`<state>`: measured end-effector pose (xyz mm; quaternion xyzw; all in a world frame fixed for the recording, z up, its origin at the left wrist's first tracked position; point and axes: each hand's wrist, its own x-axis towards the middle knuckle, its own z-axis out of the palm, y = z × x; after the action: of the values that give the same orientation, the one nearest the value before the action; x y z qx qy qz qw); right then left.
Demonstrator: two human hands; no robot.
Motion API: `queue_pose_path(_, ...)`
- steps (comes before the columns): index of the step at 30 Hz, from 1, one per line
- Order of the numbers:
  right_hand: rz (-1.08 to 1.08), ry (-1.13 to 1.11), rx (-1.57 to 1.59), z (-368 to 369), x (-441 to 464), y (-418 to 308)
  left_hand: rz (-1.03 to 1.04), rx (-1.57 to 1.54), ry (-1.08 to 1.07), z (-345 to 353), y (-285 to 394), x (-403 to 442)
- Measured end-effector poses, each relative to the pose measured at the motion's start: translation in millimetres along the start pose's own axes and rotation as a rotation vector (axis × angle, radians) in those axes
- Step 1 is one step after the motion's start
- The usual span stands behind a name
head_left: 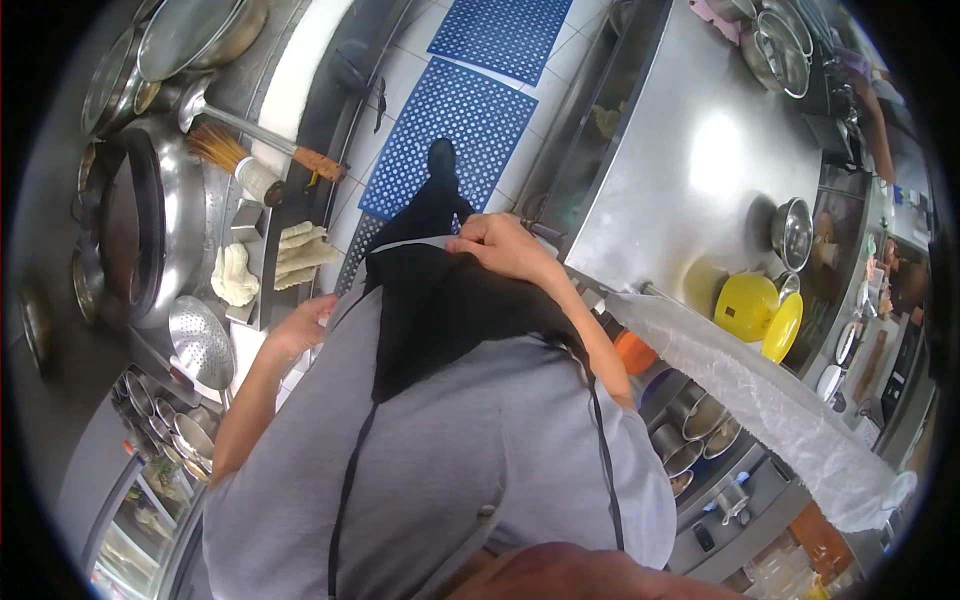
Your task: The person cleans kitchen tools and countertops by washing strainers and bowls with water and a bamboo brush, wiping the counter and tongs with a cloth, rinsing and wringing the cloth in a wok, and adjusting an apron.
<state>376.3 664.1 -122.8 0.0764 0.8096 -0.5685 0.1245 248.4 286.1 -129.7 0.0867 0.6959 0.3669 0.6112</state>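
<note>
A black apron (440, 310) hangs over the front of my grey shirt (440, 440), with thin straps running up both sides. My right hand (505, 248) is closed at the apron's edge near the waist, pinching the cloth. A small purple-patterned item (456, 223) shows beside its fingertips; I cannot make out its kind. On the other side, my left hand (303, 328) is at my hip by the shirt's edge. Its fingers look curled, partly out of sight, and whatever they hold is hidden.
At left, a wok (180, 230), ladle (240, 125), bristle brush (225, 155), cloths (300, 255) and perforated skimmer (200, 340) crowd the stove. A steel counter (670, 150) at right holds a metal bowl (792, 232) and yellow bowl (745, 305). Blue mats (455, 130) cover the floor.
</note>
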Motion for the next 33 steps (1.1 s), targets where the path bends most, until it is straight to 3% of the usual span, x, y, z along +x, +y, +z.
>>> queue_pose_path(4,0.108,0.011,0.036,-7.3,-7.7,-3.8,-0.012,-0.137,0.027,3.2,19.4,-5.4)
queue_pose_path(7,0.134,0.064,0.078,-10.7,-15.7,2.2,0.001,-0.526,-0.161,-19.3,3.9,0.0)
queue_pose_path(11,0.121,0.124,0.148,-18.7,-34.3,8.2,0.019,-0.409,-0.137,-30.4,26.0,3.3)
queue_pose_path(16,0.268,0.111,0.278,-17.0,-80.5,24.2,0.042,-0.257,-0.043,-18.1,99.1,32.1)
queue_pose_path(21,0.320,0.234,0.425,1.3,-136.4,37.1,-0.021,0.085,-0.125,5.9,155.6,58.3)
queue_pose_path(24,0.374,0.317,0.167,-3.9,-159.7,9.0,-0.024,0.212,-0.131,13.0,165.1,78.3)
queue_pose_path(27,0.564,0.274,0.001,-1.4,-177.3,-2.2,-0.023,0.353,-0.150,30.3,191.7,88.0)
queue_pose_path(33,0.592,0.257,-0.051,-15.6,-194.9,-20.9,0.095,0.587,-0.305,58.0,213.9,128.3)
